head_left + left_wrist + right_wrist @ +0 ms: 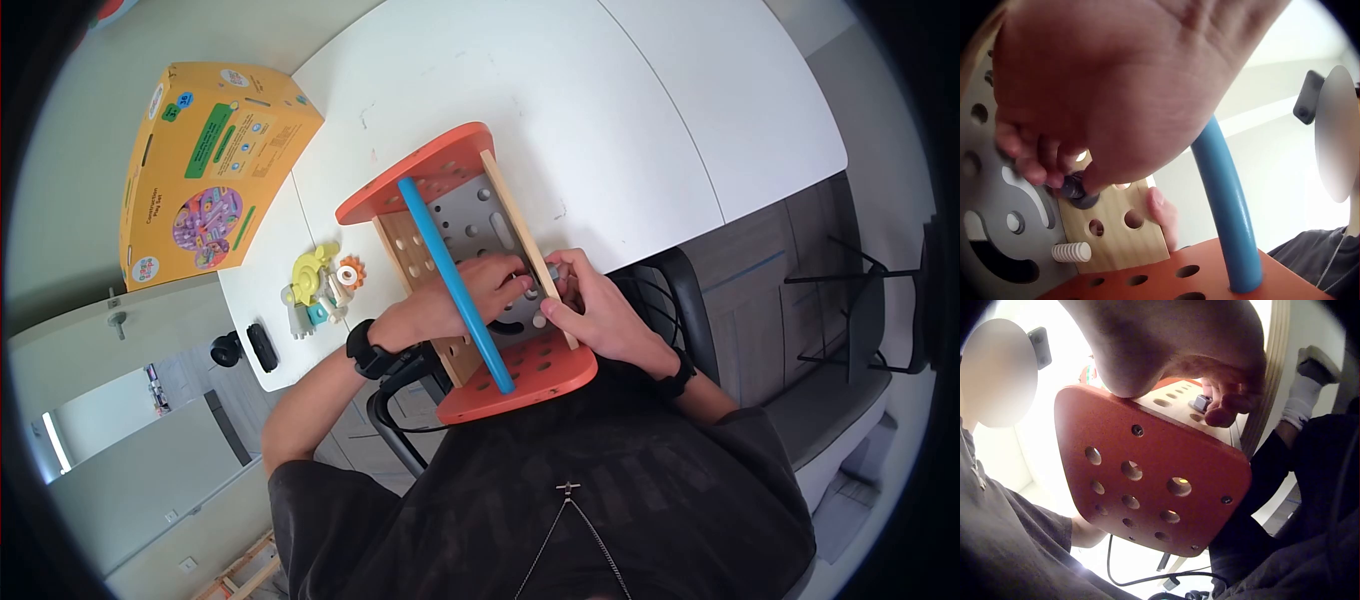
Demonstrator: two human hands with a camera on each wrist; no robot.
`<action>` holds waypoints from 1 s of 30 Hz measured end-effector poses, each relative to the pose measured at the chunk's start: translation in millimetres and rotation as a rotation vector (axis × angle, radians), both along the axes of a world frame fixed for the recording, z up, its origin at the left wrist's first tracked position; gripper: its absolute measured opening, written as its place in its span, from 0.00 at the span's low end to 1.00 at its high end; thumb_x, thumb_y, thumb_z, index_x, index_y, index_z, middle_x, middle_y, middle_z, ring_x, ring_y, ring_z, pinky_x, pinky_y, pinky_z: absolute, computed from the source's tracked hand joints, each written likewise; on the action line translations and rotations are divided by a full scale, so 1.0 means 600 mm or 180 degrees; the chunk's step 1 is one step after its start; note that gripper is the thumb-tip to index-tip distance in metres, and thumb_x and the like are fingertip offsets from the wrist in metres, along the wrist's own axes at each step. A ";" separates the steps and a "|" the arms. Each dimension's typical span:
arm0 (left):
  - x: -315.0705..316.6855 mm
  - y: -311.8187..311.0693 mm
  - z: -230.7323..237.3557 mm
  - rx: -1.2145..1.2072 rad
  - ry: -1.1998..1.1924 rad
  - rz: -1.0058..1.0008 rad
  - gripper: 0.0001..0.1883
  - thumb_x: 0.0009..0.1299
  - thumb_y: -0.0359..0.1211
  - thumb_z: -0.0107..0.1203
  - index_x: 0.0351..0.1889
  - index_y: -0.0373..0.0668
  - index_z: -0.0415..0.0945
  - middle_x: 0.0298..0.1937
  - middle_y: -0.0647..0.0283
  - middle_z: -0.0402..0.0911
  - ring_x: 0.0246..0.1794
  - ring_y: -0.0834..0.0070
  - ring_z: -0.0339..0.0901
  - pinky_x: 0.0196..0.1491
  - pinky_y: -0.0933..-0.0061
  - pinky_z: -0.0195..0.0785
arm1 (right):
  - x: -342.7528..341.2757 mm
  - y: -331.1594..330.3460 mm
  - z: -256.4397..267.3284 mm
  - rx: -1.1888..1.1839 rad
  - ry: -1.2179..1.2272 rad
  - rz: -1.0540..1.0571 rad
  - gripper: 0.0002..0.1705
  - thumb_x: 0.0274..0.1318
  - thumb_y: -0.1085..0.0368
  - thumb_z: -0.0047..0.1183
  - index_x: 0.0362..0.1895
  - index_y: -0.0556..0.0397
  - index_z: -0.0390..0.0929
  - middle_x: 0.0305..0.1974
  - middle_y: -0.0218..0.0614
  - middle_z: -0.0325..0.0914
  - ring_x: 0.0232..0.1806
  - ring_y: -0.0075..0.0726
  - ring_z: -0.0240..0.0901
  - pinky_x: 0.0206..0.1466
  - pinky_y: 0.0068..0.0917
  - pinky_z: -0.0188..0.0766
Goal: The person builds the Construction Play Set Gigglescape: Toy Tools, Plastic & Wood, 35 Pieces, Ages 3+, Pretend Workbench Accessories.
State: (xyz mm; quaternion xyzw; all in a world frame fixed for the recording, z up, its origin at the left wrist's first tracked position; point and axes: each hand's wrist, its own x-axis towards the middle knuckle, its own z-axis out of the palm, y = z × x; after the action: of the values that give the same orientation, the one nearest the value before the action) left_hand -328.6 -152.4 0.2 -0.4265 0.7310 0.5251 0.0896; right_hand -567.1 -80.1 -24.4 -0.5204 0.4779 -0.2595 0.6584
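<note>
A toy toolbox with orange-red end panels [525, 380], a blue rod handle [440, 250] and holed wooden sides rests tilted against the person's front. My left hand [490, 285] reaches inside under the handle; its fingertips pinch a dark grey threaded piece [1074, 186] at the inner face of the wooden side panel [1113, 231]. Outside that panel, my right hand [605, 315] has its curled fingers at a grey square bolt head [1201, 403], with the thumb [1163, 212] over the panel's edge. A white threaded bolt end [1072, 252] sticks out of the grey perforated board [997, 187].
A yellow play set box [200, 180] stands on the white table [600, 120] at left. Near it lie yellow-green toy parts [312, 275], an orange gear [352, 271] and a black object [262, 347]. Black chairs [690, 310] stand at the table's edge.
</note>
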 end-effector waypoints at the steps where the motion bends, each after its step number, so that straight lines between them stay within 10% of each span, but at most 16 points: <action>1: -0.003 0.000 0.011 0.0074 -0.0033 0.0064 0.22 0.83 0.46 0.55 0.60 0.34 0.70 0.39 0.52 0.80 0.39 0.62 0.81 0.45 0.59 0.74 | 0.000 0.000 0.000 0.0016 0.0000 0.0005 0.37 0.68 0.49 0.63 0.68 0.61 0.64 0.40 0.37 0.70 0.36 0.34 0.73 0.42 0.34 0.73; 30: -0.027 -0.012 0.059 0.0441 -0.0077 0.0428 0.23 0.83 0.46 0.55 0.50 0.29 0.81 0.37 0.51 0.81 0.30 0.64 0.82 0.36 0.60 0.75 | 0.000 -0.003 0.006 -0.0077 0.0114 0.0047 0.36 0.68 0.51 0.63 0.67 0.61 0.64 0.39 0.37 0.72 0.35 0.34 0.75 0.41 0.34 0.73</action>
State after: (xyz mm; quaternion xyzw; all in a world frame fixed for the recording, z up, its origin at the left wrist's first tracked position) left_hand -344.6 -159.5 35.9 -0.4737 0.6615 0.5741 0.0922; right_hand -567.2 -81.9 -20.7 -0.5364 0.4825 -0.2510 0.6453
